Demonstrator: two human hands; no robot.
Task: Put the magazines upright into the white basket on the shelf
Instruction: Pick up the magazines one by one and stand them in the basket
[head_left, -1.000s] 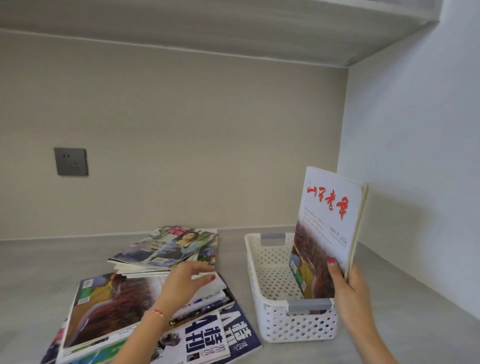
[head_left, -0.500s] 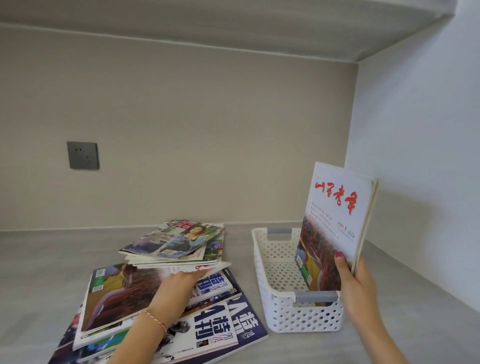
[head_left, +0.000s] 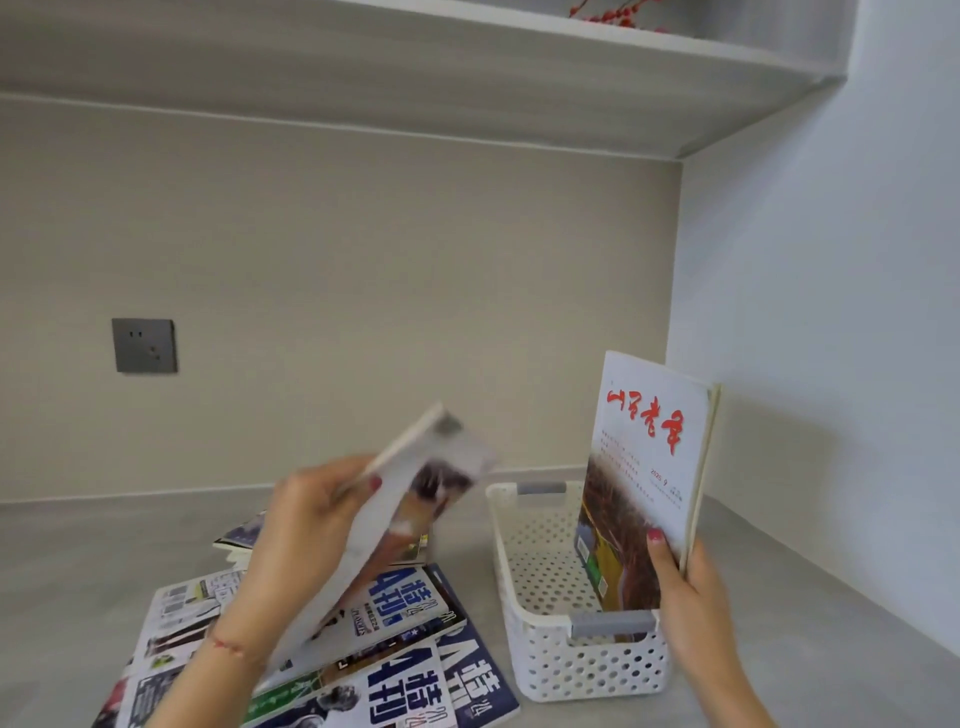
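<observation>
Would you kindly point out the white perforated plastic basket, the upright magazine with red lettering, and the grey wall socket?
White perforated plastic basket (head_left: 587, 670): head view, on its near front wall.
Upright magazine with red lettering (head_left: 647, 441): head view, on its white front cover.
Grey wall socket (head_left: 144, 345): head view, on the middle of its plate.

A dark grey wall socket (head_left: 144, 345) sat flush in the beige back wall (head_left: 363, 291), well left of centre. A pale, plain side wall (head_left: 831, 312) met the back wall at the right corner. Overhead ran an upper shelf board (head_left: 467, 67), and a sprig of red berries (head_left: 615, 13) showed above its front edge.
</observation>
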